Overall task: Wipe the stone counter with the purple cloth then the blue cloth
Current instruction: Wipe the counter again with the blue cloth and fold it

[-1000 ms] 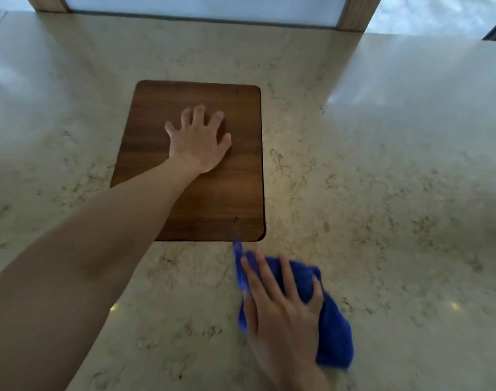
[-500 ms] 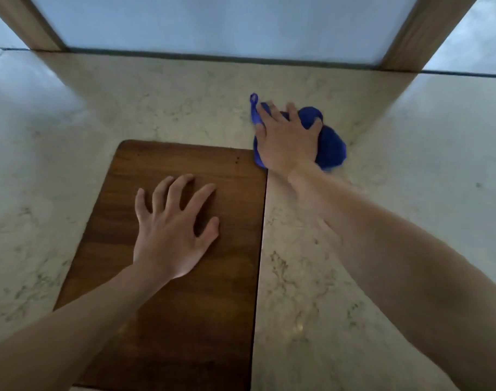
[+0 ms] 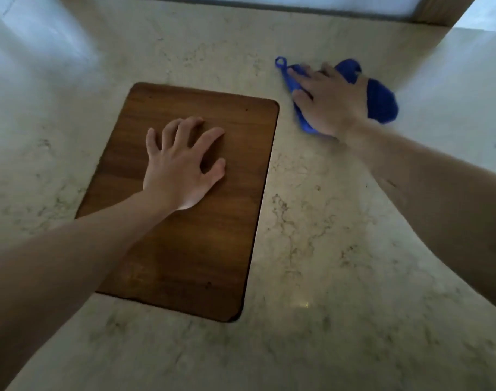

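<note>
A bunched blue cloth [image 3: 381, 101] with a small hanging loop lies on the beige stone counter [image 3: 326, 249], to the far right of a wooden board. My right hand [image 3: 327, 104] presses flat on top of the cloth, fingers spread, and covers its middle. My left hand [image 3: 182, 165] rests flat on the board with its fingers apart and nothing in it. No purple cloth is in view.
The brown wooden board [image 3: 190, 258] lies left of centre on the counter. A pale wall panel [image 3: 297, 0] with a wooden frame post [image 3: 444, 9] runs along the counter's far edge.
My right hand has swept the blue cloth from the near edge of the board to its far side, then a little to the right. My left hand stayed on the board.
</note>
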A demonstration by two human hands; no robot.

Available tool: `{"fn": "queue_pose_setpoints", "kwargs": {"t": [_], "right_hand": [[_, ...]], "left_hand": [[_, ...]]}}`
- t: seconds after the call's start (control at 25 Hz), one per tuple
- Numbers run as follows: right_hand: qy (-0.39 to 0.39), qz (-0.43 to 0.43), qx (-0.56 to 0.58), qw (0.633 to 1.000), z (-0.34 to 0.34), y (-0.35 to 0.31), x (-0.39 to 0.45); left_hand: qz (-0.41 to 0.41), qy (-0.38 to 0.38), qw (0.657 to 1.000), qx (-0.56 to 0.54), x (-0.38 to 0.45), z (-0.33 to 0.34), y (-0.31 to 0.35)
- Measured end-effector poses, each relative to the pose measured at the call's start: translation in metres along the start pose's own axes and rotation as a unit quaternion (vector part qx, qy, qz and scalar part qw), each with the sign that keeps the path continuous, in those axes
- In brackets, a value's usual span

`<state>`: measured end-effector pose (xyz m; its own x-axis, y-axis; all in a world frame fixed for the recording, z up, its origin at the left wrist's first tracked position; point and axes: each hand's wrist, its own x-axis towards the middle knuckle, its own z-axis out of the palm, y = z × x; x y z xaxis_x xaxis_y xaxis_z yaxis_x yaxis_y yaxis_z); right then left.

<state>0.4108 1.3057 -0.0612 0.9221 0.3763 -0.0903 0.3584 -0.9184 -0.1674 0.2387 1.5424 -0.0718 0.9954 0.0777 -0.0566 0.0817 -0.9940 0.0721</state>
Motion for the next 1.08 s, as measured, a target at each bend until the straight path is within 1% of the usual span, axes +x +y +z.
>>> {"fn": "queue_pose_setpoints", "kwargs": {"t": [0.04,0.12,0.2,0.24,0.28,0.4,0.48,0.56,0.64,0.72,0.8,0.88,0.92,0.96,1.0,1.08], "right_hand": [[-0.005,-0.012,0.006,1.0,0.007,-0.012,-0.045],[-0.019,-0.045,0.015,0.999,0.02,-0.042,-0.138],[-0.02,-0.055,0.005,0.998,0.031,-0.068,-0.23],[-0.02,-0.051,0.001,0.998,0.035,-0.078,-0.27],[-0.025,-0.048,0.0,0.999,0.04,-0.087,-0.303],[-0.032,-0.049,0.001,0.998,0.056,-0.113,-0.395],[-0.02,-0.055,-0.009,0.998,0.068,-0.132,-0.453],[-0.029,-0.05,-0.024,0.998,0.076,-0.147,-0.503],[-0.047,-0.034,-0.026,0.998,0.074,-0.156,-0.532],[-0.067,-0.022,-0.013,0.997,0.068,-0.16,-0.541],[-0.079,-0.033,0.017,0.996,0.058,-0.156,-0.539],[-0.078,-0.022,0.121,0.989,0.045,-0.147,-0.536],[-0.05,-0.004,0.17,0.984,0.039,-0.14,-0.539],[-0.017,0.021,0.179,0.983,0.035,-0.131,-0.544],[0.001,0.057,0.156,0.986,0.034,-0.122,-0.55],[-0.016,0.144,0.09,0.985,0.033,-0.111,-0.574]], "left_hand": [[-0.005,-0.004,1.0,0.012,-0.002,-0.001,0.003],[-0.021,-0.013,0.997,0.072,-0.004,-0.007,0.008],[-0.049,-0.038,0.993,0.105,-0.021,-0.017,0.025],[-0.06,-0.045,0.992,0.099,-0.037,-0.019,0.035],[-0.055,-0.045,0.994,0.088,-0.056,-0.02,0.047],[0.008,-0.034,0.997,0.066,-0.142,-0.014,0.077],[0.022,-0.028,0.999,0.019,-0.197,-0.004,0.086],[0.034,-0.016,0.999,-0.035,-0.255,0.003,0.093],[0.072,0.044,0.995,-0.058,-0.309,0.007,0.096],[0.097,0.066,0.988,-0.102,-0.354,0.007,0.098],[0.125,0.036,0.982,-0.137,-0.391,0.002,0.101],[0.135,-0.02,0.979,-0.151,-0.409,-0.002,0.103],[0.136,-0.042,0.979,-0.146,-0.411,-0.001,0.103],[0.14,-0.055,0.981,-0.125,-0.411,0.0,0.103],[0.145,-0.063,0.983,-0.095,-0.411,0.002,0.104],[0.14,-0.076,0.986,-0.053,-0.413,0.002,0.11]]}}
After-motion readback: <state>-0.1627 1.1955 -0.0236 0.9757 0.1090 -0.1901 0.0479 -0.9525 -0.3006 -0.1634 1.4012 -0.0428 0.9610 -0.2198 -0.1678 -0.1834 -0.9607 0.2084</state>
